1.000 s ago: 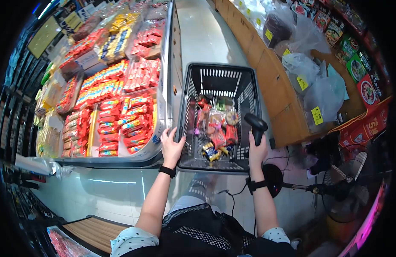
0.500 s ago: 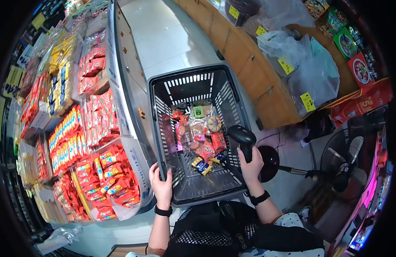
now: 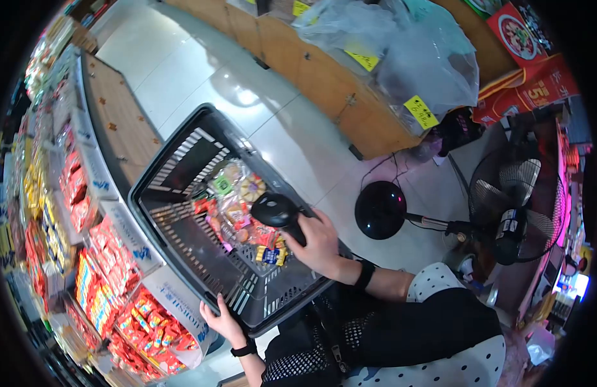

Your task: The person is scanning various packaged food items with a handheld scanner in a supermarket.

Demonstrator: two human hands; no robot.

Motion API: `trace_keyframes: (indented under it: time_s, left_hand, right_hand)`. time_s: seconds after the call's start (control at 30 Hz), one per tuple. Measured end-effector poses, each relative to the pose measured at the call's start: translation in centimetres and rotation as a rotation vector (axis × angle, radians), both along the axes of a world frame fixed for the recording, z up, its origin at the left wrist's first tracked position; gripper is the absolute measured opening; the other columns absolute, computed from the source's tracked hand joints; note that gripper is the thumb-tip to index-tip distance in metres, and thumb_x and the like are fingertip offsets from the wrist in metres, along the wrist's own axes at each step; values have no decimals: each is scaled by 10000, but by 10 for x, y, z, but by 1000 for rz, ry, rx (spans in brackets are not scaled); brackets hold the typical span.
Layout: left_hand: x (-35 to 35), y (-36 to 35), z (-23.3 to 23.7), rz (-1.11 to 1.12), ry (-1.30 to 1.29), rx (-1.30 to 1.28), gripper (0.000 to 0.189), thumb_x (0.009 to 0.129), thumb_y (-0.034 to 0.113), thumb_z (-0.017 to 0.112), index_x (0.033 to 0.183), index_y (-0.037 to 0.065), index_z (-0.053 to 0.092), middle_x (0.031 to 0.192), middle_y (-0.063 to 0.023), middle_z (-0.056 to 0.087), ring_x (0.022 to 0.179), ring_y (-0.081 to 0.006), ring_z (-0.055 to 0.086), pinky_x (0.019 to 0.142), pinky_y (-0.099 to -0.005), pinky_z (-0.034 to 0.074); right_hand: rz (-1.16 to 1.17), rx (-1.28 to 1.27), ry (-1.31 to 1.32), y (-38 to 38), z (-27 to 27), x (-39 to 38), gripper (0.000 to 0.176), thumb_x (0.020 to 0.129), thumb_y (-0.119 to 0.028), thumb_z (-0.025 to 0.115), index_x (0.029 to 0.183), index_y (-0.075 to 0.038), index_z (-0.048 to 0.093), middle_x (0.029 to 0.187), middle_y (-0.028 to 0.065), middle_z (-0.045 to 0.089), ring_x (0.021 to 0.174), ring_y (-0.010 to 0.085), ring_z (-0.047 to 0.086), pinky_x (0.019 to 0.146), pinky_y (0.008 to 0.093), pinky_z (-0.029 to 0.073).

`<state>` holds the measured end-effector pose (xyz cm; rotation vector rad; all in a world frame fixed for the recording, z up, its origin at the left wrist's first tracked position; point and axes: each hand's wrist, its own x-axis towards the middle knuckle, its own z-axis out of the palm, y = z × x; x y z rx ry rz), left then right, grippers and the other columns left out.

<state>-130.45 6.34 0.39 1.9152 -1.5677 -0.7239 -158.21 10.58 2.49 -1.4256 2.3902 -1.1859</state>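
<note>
My left hand (image 3: 222, 324) grips the near left rim of a black plastic shopping basket (image 3: 198, 160), its fingers closed around the edge. In my right hand (image 3: 316, 244) is a black handheld barcode scanner (image 3: 276, 211), held closed by the handle over the basket's right side. Inside the basket lie several small packaged snacks, among them a blue and yellow packet (image 3: 271, 255), a round flower-shaped biscuit (image 3: 252, 188) in clear wrap and a pack with a green label (image 3: 223, 186). The scanner and hand hide part of the contents.
Bins of red snack packets (image 3: 158, 326) line the left. A wooden counter (image 3: 324, 87) with plastic bags and yellow price tags (image 3: 421, 112) runs along the top. A standing fan (image 3: 521, 206) with a round black base (image 3: 381, 209) is at right, with cables on the floor.
The basket now appears farther left and tilted in view, as the whole view has turned. My right hand has brought the scanner inward over the basket; my left hand stays on the rim.
</note>
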Motion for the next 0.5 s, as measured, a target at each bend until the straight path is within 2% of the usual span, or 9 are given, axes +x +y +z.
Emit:
trace_keyframes:
  time_s: [0.07,0.27,0.33,0.47,0.5]
  left_hand:
    - [-11,-1,4,28,-16,39,362,814,183,629,997,-110,522,1039,-126,508,915,-232,494,869,-320,366]
    - [-23,-2,2,19,33,86,306,840,180,595,980,-83,527,957,-104,531,836,-199,493,808,-298,380]
    - [-19,-1,-6,129,234,139,287,845,176,587,970,-77,531,922,-97,549,814,-183,497,795,-295,388]
    - [-32,-16,-7,140,175,142,292,846,186,587,947,-82,529,877,-112,584,773,-182,512,772,-291,400]
    - [-35,-28,-5,129,172,141,292,846,186,587,947,-82,529,877,-112,584,773,-182,512,772,-291,400]
  right_hand:
    - [35,-20,-42,-7,4,-12,343,752,-203,647,972,30,524,689,106,560,688,249,580,910,406,391]
    - [57,-34,-91,-12,-1,-25,366,751,-195,643,1004,42,525,706,99,562,686,237,574,941,403,374]
    - [78,-15,-122,-15,1,-31,391,756,-212,650,1060,5,535,679,88,576,648,232,582,909,403,399]
    - [89,-102,-92,-37,-3,-47,387,749,-209,657,1032,26,538,652,77,558,622,221,572,917,400,397]
    - [95,-76,-114,-45,-2,-48,353,754,-211,631,993,28,529,698,100,555,703,230,574,951,386,363]
